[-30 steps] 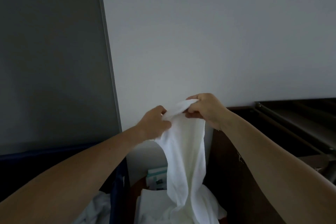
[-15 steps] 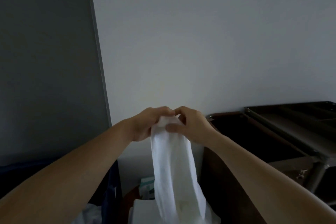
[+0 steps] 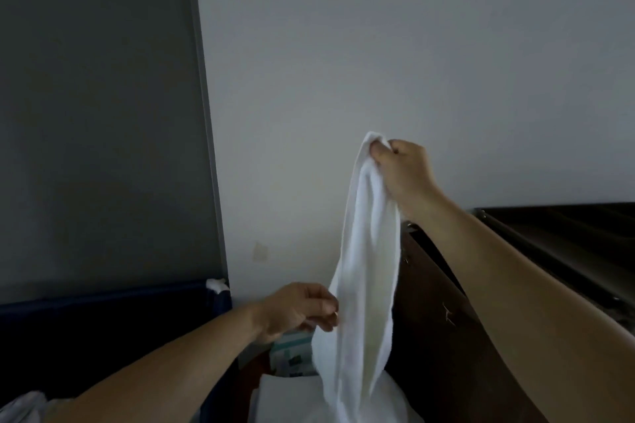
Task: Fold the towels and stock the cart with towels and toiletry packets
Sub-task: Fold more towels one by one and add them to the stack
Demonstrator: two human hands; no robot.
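The right hand (image 3: 403, 175) has risen, fingers clamped on the top of the white towel (image 3: 367, 268); the left hand (image 3: 299, 312) has dropped to its edge, fingers curled, grip unclear

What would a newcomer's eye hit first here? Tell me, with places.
A white towel hangs long and narrow in mid-frame, held up by the right hand, which grips its top against the pale wall. Lower left, the left hand has its fingertips at the towel's edge. The dark cart stands at right.
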